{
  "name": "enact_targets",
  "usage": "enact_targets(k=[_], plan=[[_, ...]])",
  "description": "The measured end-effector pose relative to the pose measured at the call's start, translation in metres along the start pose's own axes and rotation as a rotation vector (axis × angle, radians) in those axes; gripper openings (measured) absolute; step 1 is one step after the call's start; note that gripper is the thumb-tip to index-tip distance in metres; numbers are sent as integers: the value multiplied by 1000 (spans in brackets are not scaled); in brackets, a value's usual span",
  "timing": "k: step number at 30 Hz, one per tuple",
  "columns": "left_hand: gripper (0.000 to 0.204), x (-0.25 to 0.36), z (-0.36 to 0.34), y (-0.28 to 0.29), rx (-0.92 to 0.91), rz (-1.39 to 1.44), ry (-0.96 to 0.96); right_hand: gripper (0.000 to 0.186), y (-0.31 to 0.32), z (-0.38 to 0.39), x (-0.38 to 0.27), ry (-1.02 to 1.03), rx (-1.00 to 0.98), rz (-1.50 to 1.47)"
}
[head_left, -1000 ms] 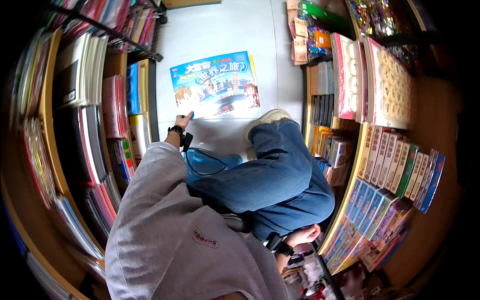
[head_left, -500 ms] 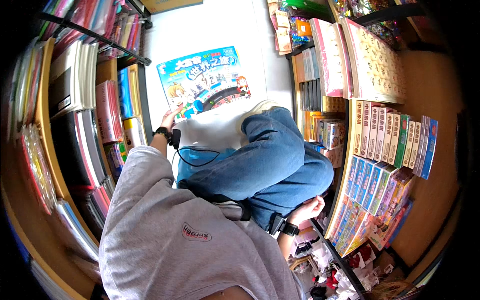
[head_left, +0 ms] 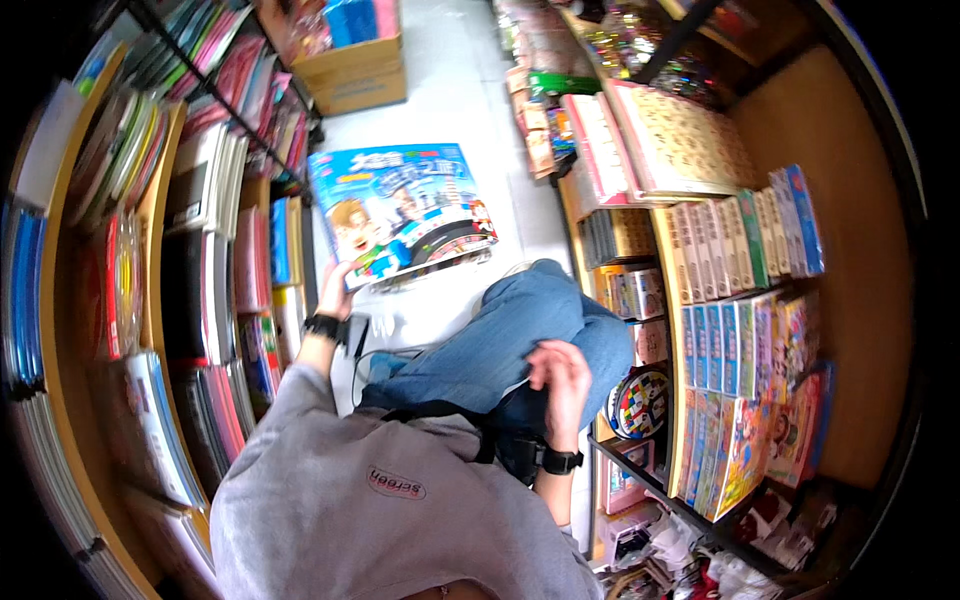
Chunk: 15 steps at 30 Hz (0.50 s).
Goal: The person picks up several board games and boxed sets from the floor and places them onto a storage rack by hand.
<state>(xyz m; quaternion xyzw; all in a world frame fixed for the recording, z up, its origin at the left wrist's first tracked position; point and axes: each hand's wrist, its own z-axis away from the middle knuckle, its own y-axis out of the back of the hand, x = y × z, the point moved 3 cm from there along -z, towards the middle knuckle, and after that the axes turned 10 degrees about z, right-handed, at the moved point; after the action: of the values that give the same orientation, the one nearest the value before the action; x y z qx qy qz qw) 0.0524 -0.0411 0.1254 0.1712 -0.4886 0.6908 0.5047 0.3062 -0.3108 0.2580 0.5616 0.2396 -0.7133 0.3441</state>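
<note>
From where I stand, the flat blue box (head_left: 400, 215) is left of centre in the upper half of the frame, by the bookshelf on the left (head_left: 255, 250). The left hand (head_left: 336, 288) is closed on its lower left corner; I can't see the fingers underneath. The right hand (head_left: 563, 375), half curled and empty, hangs over the jeans (head_left: 490, 335), right of centre. The box looks like stiff card, fairly light, with a glossy, rather slippery face and corners that could crush; opposite short edges would give the steadiest hold. Its cover faces up, title edge toward the frame's top, long axis running left to right, rising slightly rightward.
</note>
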Motion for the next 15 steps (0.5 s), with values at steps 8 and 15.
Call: enact_targets(k=[8,15], plan=[[42,69,86,-49,-212,289,-298,61,-75,-74,-40,47,-624,190],[39,44,76,-138,-349,393,-196,87,-69,-120,-80,212,-293,-409]])
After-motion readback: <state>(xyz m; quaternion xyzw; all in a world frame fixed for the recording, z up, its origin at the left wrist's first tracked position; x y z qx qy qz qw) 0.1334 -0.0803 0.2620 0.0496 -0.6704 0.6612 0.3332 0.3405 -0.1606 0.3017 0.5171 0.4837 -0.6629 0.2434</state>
